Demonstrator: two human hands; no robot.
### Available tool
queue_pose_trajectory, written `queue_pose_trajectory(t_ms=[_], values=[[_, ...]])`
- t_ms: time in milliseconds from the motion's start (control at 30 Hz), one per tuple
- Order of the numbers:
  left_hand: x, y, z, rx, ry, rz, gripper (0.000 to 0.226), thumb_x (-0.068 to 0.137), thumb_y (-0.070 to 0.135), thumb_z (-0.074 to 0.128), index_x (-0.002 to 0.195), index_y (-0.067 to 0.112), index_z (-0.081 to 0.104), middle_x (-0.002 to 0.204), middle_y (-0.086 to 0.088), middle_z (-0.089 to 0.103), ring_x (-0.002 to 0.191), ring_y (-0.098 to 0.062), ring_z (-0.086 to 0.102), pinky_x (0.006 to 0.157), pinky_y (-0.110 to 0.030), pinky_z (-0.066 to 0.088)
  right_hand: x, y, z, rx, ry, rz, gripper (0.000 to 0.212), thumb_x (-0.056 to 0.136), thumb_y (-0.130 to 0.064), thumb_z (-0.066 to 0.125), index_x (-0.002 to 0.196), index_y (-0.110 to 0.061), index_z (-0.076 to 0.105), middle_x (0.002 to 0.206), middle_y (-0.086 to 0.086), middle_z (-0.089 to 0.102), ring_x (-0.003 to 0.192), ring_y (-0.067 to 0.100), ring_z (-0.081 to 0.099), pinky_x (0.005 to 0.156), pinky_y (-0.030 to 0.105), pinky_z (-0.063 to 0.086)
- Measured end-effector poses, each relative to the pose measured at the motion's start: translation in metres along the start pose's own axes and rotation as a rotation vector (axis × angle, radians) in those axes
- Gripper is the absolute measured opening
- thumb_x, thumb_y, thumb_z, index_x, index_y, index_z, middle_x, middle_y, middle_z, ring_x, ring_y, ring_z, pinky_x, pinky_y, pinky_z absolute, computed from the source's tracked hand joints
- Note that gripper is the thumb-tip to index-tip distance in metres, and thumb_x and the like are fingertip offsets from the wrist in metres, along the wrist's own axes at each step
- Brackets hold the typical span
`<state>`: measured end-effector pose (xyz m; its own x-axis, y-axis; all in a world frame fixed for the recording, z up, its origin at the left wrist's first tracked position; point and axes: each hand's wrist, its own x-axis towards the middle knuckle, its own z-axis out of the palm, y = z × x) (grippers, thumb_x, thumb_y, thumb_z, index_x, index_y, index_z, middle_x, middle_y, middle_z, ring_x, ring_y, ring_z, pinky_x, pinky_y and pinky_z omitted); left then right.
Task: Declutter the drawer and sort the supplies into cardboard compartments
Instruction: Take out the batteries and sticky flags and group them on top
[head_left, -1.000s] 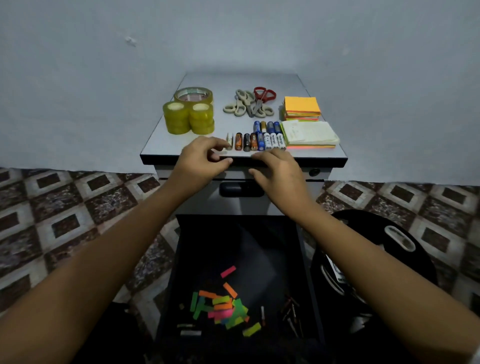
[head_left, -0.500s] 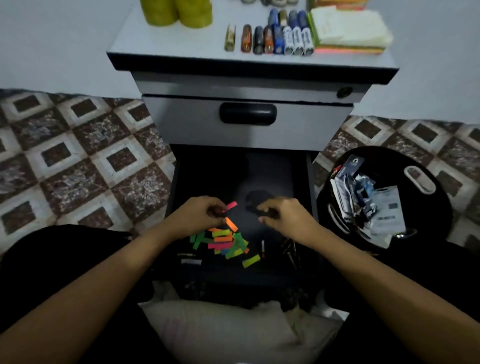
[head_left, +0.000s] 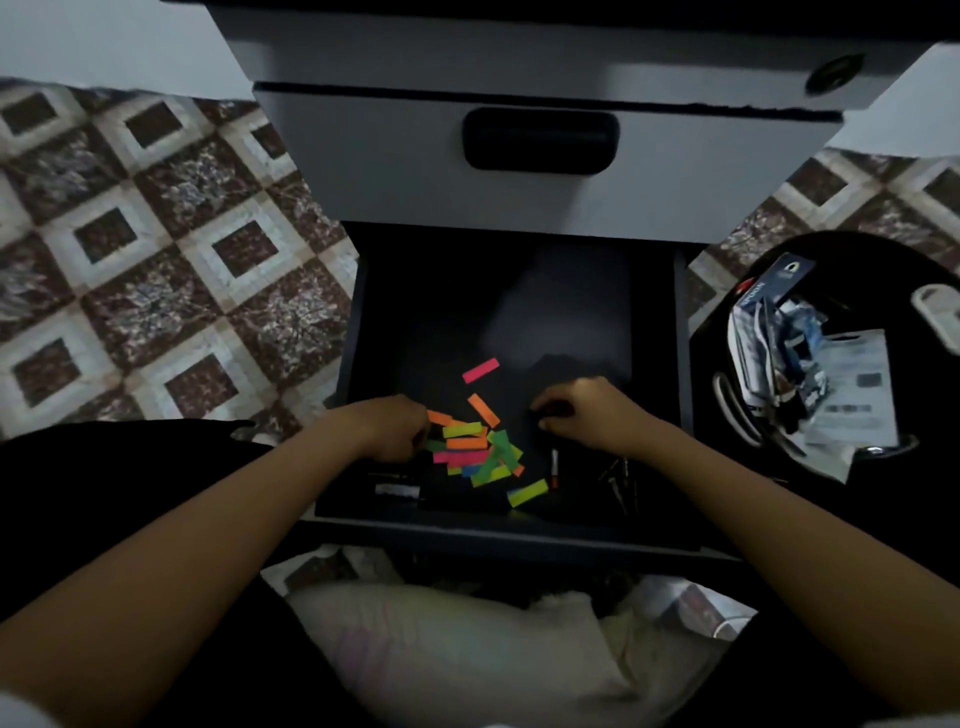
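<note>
Neon strips (head_left: 470, 447) | left hand (head_left: 387, 428), right hand (head_left: 587, 415) curled beside them | holds unclear

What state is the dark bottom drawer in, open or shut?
Open: the dark bottom drawer is pulled out, colourful paper strips visible inside.

Single head-worn wide-angle view, from above the lap, pitched steeply down and a little forward. Close over the open drawer (head_left: 519, 312), centred in frame. Closed drawer front (head_left: 540, 202) along the top, tiled floor (head_left: 156, 270) at left. Left hand (head_left: 389, 428) and right hand (head_left: 587, 415) at near reach, mid-frame.
</note>
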<state>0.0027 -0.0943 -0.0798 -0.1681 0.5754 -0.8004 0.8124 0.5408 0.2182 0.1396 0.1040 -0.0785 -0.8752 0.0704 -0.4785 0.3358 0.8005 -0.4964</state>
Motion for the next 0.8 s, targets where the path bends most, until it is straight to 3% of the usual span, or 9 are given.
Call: queue_pose_trajectory(t_ms=[200,300,433,600,733,800], values=[[-0.001,0.000,0.012,0.211,-0.055,-0.007,0.028,0.094,0.013,0.046,0.118,0.003,0.055,0.120,-0.015,0.057,0.109,-0.027,0.056,0.087,-0.032,0.044,0.002,0.009,0.001,0.120,0.028,0.033,0.029,0.087,-0.016,0.065,0.115,-0.011,0.066,0.116,0.006,0.066,0.105,0.015,0.060,0.091,0.020,0.043],[0.001,-0.004,0.023,0.300,-0.099,-0.029,0.030,0.093,0.016,0.050,0.122,0.008,0.054,0.123,-0.011,0.056,0.112,-0.026,0.056,0.091,-0.035,0.047,0.002,0.012,0.001,0.143,0.038,0.043,0.028,0.087,-0.017,0.064,0.115,-0.012,0.066,0.115,0.003,0.066,0.105,0.012,0.059,0.089,0.017,0.042],[0.002,-0.005,0.026,0.290,-0.036,-0.004,0.030,0.091,0.018,0.053,0.119,0.009,0.056,0.121,-0.010,0.057,0.111,-0.025,0.056,0.091,-0.036,0.049,0.000,0.012,0.000,0.140,0.037,0.046,0.028,0.088,-0.018,0.064,0.115,-0.012,0.066,0.114,0.002,0.066,0.105,0.012,0.059,0.085,0.013,0.038],[-0.002,-0.005,0.008,-0.033,0.072,0.046,0.021,0.087,0.025,0.062,0.100,0.009,0.063,0.101,-0.006,0.063,0.093,-0.021,0.059,0.075,-0.027,0.045,-0.003,-0.002,0.003,0.158,0.009,0.037,0.026,0.088,-0.018,0.064,0.113,-0.012,0.067,0.114,0.002,0.066,0.105,0.011,0.059,0.087,0.015,0.041],[-0.012,-0.012,-0.019,-0.401,0.240,0.091,0.015,0.085,0.025,0.068,0.094,0.014,0.061,0.079,0.008,0.057,0.072,-0.008,0.053,0.060,-0.013,0.037,-0.010,-0.031,0.016,0.215,-0.091,-0.008,0.025,0.089,-0.018,0.062,0.113,-0.014,0.067,0.109,0.001,0.069,0.086,0.001,0.060,0.074,0.007,0.041],[-0.017,-0.016,-0.030,-0.517,0.337,0.093,0.013,0.084,0.023,0.069,0.089,0.016,0.060,0.075,0.010,0.056,0.067,-0.001,0.051,0.057,-0.010,0.036,-0.011,-0.046,0.024,0.207,-0.129,-0.050,0.027,0.089,-0.018,0.061,0.115,-0.013,0.066,0.113,0.001,0.068,0.095,0.006,0.061,0.077,0.007,0.040]])
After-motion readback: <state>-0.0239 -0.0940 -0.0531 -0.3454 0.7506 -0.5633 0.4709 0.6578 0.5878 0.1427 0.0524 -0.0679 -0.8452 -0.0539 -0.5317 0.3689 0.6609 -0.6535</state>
